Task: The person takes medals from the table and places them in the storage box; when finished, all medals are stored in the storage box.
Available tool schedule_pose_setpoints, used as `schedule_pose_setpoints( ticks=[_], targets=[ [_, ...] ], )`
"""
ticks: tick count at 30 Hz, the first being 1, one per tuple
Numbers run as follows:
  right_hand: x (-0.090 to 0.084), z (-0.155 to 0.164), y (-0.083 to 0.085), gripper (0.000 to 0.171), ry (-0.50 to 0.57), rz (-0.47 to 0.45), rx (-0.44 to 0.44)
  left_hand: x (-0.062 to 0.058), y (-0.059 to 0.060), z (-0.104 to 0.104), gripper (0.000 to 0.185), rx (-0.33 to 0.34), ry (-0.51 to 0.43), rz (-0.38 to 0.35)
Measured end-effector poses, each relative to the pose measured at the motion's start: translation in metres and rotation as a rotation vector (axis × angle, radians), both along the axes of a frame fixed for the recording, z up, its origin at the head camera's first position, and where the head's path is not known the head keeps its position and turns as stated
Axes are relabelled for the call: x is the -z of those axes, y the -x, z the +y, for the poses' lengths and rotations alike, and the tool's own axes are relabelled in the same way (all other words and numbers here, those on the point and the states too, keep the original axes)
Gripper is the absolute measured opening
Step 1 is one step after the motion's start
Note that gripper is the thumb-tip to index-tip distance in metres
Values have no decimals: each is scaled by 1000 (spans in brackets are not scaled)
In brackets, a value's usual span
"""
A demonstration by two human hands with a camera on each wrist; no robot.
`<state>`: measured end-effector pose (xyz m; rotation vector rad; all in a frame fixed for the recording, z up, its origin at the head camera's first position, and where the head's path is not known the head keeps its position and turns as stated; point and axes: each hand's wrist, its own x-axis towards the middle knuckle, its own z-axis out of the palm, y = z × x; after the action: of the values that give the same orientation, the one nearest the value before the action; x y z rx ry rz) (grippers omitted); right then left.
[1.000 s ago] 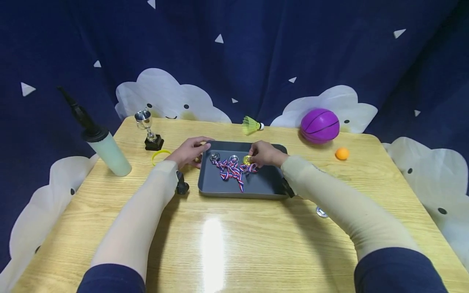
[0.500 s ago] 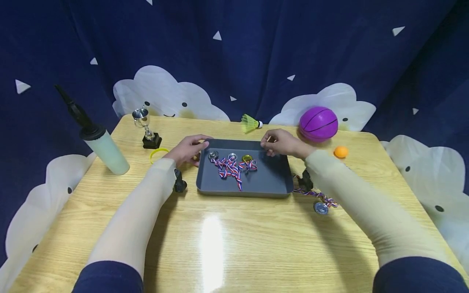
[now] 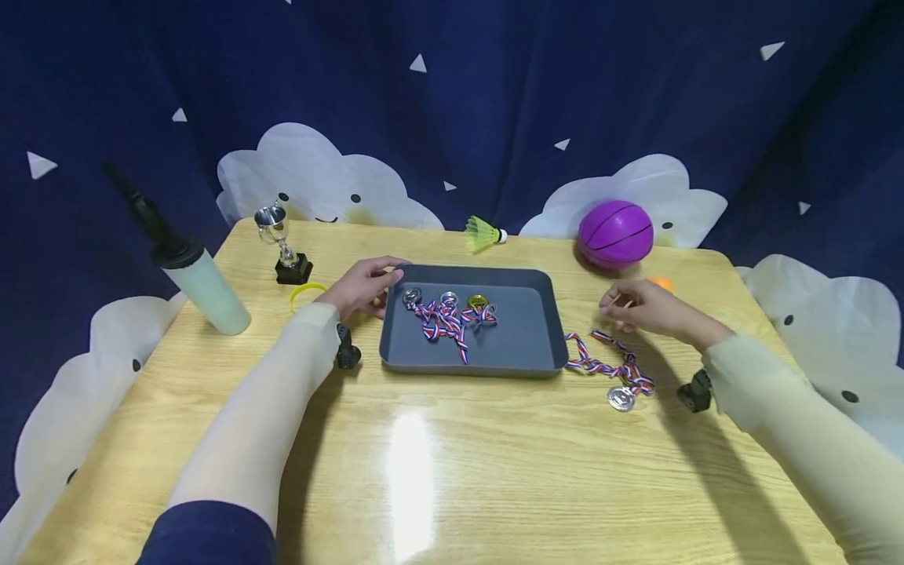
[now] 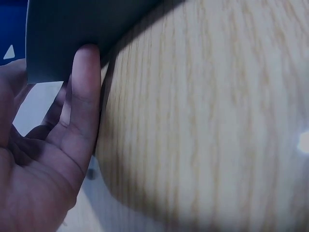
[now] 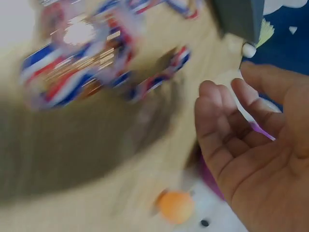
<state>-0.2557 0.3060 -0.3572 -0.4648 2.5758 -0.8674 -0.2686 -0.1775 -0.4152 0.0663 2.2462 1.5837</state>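
The left hand (image 3: pixel 363 284) rests with straight fingers on the far left corner of the gray tray (image 3: pixel 526 357). The right hand (image 3: pixel 646 308), loosely curled, holds nothing. It hovers just beyond the silver medal (image 3: pixel 621 398), which lies on the wooden table (image 3: pixel 452 471) right of the tray. The medal looks hard, round and light; its striped ribbon (image 3: pixel 600 362) looks soft and floppy, probably easiest to pinch.
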Motion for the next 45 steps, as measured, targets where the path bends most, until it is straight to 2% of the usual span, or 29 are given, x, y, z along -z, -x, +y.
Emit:
schedule_pose_setpoints(
  ticks=[4, 9, 14, 18, 23, 28, 33, 38, 41, 45],
  targets=[
    [8, 26, -21, 20, -28, -42, -11, -1, 1, 1, 45, 0, 3, 0],
    [20, 43, -43, 24, -23, -113, -30, -2, 1, 1, 44, -9, -5, -18],
    [30, 49, -55, 28, -8, -98, -42, -2, 0, 1, 46, -17, 11, -30],
    [31, 52, -58, 27, 17, -113, -57, -3, 0, 2, 45, -20, 18, -29],
    [32, 54, -62, 35, 47, -159, -45, -1, -1, 2, 44, -26, 24, -21],
    [34, 53, -64, 35, 81, -131, -83, -1, -1, 2, 44, -23, 30, -20],
    [31, 55, -60, 26, 47, -208, -81, -1, 0, 3, 43, -23, 28, -16],
    [30, 63, -59, 27, 59, -260, -69, -2, 1, 3, 43, -34, 31, -19],
    [32, 67, -59, 29, 110, -260, -92, -1, 1, 3, 44, -35, 34, -24],
    [37, 68, -61, 28, 152, -206, -136, -1, 1, 3, 44, -32, 40, -19]
  ],
)
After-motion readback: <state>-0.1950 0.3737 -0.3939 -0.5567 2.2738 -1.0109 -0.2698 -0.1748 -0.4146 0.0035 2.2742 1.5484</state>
